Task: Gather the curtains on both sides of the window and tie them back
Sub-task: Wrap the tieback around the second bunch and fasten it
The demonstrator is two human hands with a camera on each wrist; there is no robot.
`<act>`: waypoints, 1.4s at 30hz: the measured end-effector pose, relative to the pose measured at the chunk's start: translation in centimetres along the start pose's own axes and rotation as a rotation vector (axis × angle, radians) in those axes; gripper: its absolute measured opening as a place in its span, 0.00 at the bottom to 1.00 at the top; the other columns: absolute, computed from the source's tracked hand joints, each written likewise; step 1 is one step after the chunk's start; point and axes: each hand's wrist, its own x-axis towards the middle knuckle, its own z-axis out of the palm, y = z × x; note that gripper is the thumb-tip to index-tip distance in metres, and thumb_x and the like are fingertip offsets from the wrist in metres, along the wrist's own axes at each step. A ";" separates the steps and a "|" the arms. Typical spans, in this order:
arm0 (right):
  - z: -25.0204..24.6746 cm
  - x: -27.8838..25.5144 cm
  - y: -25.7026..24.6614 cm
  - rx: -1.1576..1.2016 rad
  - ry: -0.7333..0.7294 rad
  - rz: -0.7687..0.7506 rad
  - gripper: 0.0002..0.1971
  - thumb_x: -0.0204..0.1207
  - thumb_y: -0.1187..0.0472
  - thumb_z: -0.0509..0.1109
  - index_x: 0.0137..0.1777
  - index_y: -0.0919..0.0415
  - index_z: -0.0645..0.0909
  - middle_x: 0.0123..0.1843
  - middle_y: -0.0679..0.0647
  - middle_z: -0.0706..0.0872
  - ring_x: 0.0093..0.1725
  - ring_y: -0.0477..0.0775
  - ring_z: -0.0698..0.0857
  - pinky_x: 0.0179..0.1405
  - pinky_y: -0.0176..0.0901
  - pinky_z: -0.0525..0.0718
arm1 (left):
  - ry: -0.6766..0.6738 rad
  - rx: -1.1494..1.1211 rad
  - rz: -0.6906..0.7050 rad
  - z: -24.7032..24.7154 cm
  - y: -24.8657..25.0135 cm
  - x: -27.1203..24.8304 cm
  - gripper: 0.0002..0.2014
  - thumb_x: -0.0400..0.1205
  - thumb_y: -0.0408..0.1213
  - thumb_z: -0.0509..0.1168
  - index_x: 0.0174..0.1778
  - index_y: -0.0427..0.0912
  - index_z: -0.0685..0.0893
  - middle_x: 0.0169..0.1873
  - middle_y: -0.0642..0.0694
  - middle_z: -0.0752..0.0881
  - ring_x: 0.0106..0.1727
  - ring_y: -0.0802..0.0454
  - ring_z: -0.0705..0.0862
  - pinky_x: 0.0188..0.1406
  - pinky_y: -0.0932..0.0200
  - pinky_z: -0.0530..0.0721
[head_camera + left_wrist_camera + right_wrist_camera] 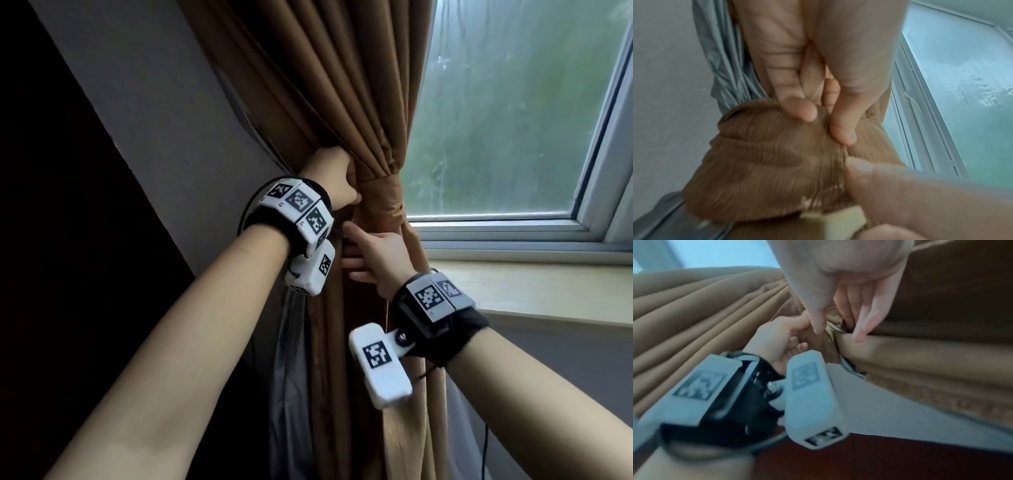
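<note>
The brown curtain (342, 85) hangs gathered at the window's left side, cinched by a matching ribbed tie-back (382, 202). My left hand (330, 181) reaches round the bundle's wall side. In the left wrist view its fingertips (803, 110) and thumb pinch the tie-back (766, 162). Just below, my right hand (373, 253) has its thumb in front of the band and its fingers behind the curtain's edge. A pale beige tab (838, 217) on the band's end sits between the right thumb (869, 178) and a finger. Where the band's ends meet is hidden.
A grey lining or sheer (291, 342) hangs behind the brown curtain against the wall (154, 102). The window (513, 120) with wet, fogged glass is to the right, its sill (531, 284) below. A dark area fills the far left.
</note>
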 end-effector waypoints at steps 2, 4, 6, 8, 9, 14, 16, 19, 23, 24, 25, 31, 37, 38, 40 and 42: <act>0.9 -0.1 -0.1 0.116 0.041 0.044 0.11 0.73 0.53 0.73 0.46 0.62 0.83 0.41 0.54 0.86 0.33 0.48 0.84 0.19 0.33 0.79 | -0.003 -0.009 -0.003 -0.2 0.0 0.0 0.07 0.70 0.38 0.75 0.36 0.42 0.84 0.42 0.43 0.88 0.43 0.47 0.84 0.41 0.62 0.75; 1.6 -0.2 -0.2 0.219 0.085 0.058 0.05 0.73 0.60 0.72 0.41 0.62 0.83 0.37 0.54 0.85 0.32 0.47 0.82 0.25 0.37 0.82 | -0.012 -0.013 -0.015 -0.3 -0.2 0.0 0.08 0.70 0.39 0.75 0.39 0.41 0.85 0.39 0.45 0.86 0.37 0.51 0.81 0.39 0.62 0.74; 2.2 -0.3 -0.1 0.284 0.136 0.031 0.05 0.72 0.65 0.71 0.35 0.63 0.83 0.33 0.54 0.83 0.30 0.47 0.80 0.28 0.40 0.82 | -0.034 -0.020 -0.028 -0.3 -0.2 0.0 0.09 0.71 0.39 0.75 0.42 0.40 0.86 0.35 0.46 0.83 0.28 0.53 0.77 0.36 0.63 0.73; 2.4 -0.2 0.1 0.271 0.187 -0.010 0.08 0.72 0.67 0.71 0.32 0.63 0.83 0.29 0.55 0.81 0.27 0.47 0.79 0.27 0.38 0.83 | -0.056 -0.027 -0.038 -0.4 -0.2 0.2 0.11 0.71 0.39 0.75 0.45 0.39 0.85 0.34 0.46 0.82 0.28 0.51 0.77 0.35 0.62 0.74; 2.4 -0.2 0.1 0.261 0.206 -0.027 0.09 0.72 0.68 0.71 0.30 0.62 0.82 0.27 0.55 0.80 0.26 0.47 0.78 0.27 0.38 0.84 | -0.069 -0.038 -0.046 -0.5 -0.1 0.4 0.12 0.72 0.40 0.75 0.46 0.39 0.84 0.35 0.46 0.82 0.31 0.49 0.78 0.35 0.62 0.75; 2.0 0.5 -0.1 0.261 0.202 -0.051 0.17 0.76 0.70 0.65 0.24 0.63 0.77 0.23 0.54 0.74 0.24 0.47 0.75 0.20 0.33 0.81 | -0.158 -0.124 -0.088 -1.3 -0.5 0.9 0.08 0.75 0.40 0.72 0.44 0.43 0.80 0.28 0.48 0.77 0.23 0.53 0.73 0.16 0.65 0.71; 1.8 0.7 -0.2 0.276 0.186 -0.043 0.18 0.77 0.70 0.64 0.25 0.62 0.75 0.24 0.54 0.73 0.25 0.46 0.74 0.18 0.30 0.79 | -0.160 -0.144 -0.077 -1.5 -0.7 1.0 0.08 0.76 0.40 0.71 0.46 0.43 0.81 0.27 0.50 0.75 0.26 0.52 0.74 0.18 0.63 0.69; 1.6 0.6 -0.2 0.297 0.165 -0.022 0.16 0.78 0.71 0.63 0.27 0.62 0.74 0.26 0.54 0.72 0.25 0.45 0.73 0.19 0.28 0.79 | -0.133 -0.085 0.018 -1.3 -1.1 0.8 0.11 0.77 0.42 0.70 0.50 0.41 0.83 0.36 0.48 0.78 0.38 0.52 0.76 0.25 0.65 0.70; 1.8 0.7 0.0 0.339 0.131 0.008 0.17 0.77 0.72 0.63 0.26 0.63 0.73 0.25 0.55 0.70 0.20 0.42 0.71 0.19 0.29 0.80 | -0.069 -0.059 0.038 -0.8 -2.3 0.5 0.11 0.78 0.46 0.68 0.51 0.46 0.84 0.43 0.49 0.83 0.48 0.50 0.81 0.41 0.64 0.73; 1.8 0.7 0.1 0.339 0.121 0.012 0.17 0.78 0.72 0.63 0.27 0.63 0.73 0.26 0.55 0.70 0.21 0.42 0.72 0.19 0.29 0.80 | -0.075 -0.099 0.015 -0.8 -2.3 0.5 0.10 0.78 0.46 0.68 0.50 0.45 0.85 0.43 0.48 0.84 0.49 0.48 0.82 0.39 0.63 0.73; 1.9 0.6 0.1 0.336 0.107 0.017 0.15 0.78 0.72 0.62 0.29 0.62 0.73 0.27 0.54 0.72 0.23 0.43 0.73 0.19 0.29 0.80 | -0.079 -0.123 -0.007 -0.8 -2.2 0.6 0.09 0.78 0.45 0.68 0.49 0.45 0.85 0.42 0.47 0.84 0.50 0.46 0.83 0.39 0.63 0.74; 2.2 0.1 -0.4 0.482 0.039 0.053 0.13 0.79 0.63 0.66 0.32 0.60 0.73 0.23 0.50 0.70 0.16 0.41 0.70 0.12 0.29 0.69 | -0.047 -0.065 -0.147 -0.4 -0.9 0.8 0.10 0.76 0.40 0.64 0.49 0.40 0.85 0.54 0.39 0.87 0.57 0.40 0.83 0.47 0.60 0.75; 2.5 1.0 -0.2 0.224 0.111 -0.049 0.15 0.79 0.65 0.65 0.29 0.62 0.75 0.29 0.57 0.78 0.30 0.53 0.77 0.31 0.43 0.75 | -0.023 -0.012 -0.245 0.1 0.0 1.0 0.15 0.75 0.39 0.58 0.55 0.40 0.82 0.61 0.36 0.83 0.62 0.35 0.81 0.54 0.56 0.77; 2.5 1.1 -0.1 0.219 0.089 -0.060 0.15 0.79 0.65 0.64 0.29 0.62 0.75 0.29 0.55 0.78 0.30 0.51 0.76 0.31 0.42 0.75 | -0.026 -0.013 -0.251 0.1 0.0 1.1 0.15 0.75 0.39 0.58 0.55 0.40 0.82 0.61 0.36 0.83 0.62 0.35 0.81 0.55 0.55 0.77; 2.4 1.2 0.0 0.163 0.085 -0.111 0.15 0.80 0.66 0.63 0.30 0.60 0.76 0.30 0.54 0.80 0.33 0.51 0.78 0.35 0.44 0.77 | -0.048 -0.015 -0.252 0.0 0.0 1.3 0.15 0.75 0.39 0.58 0.55 0.39 0.82 0.61 0.36 0.83 0.62 0.35 0.81 0.54 0.56 0.77; 2.4 1.6 0.0 0.048 0.136 -0.182 0.13 0.78 0.66 0.63 0.30 0.58 0.76 0.32 0.53 0.81 0.39 0.55 0.80 0.43 0.51 0.79 | -0.058 -0.016 -0.235 -0.1 0.2 1.2 0.14 0.76 0.38 0.57 0.53 0.39 0.82 0.60 0.35 0.83 0.61 0.35 0.81 0.51 0.57 0.76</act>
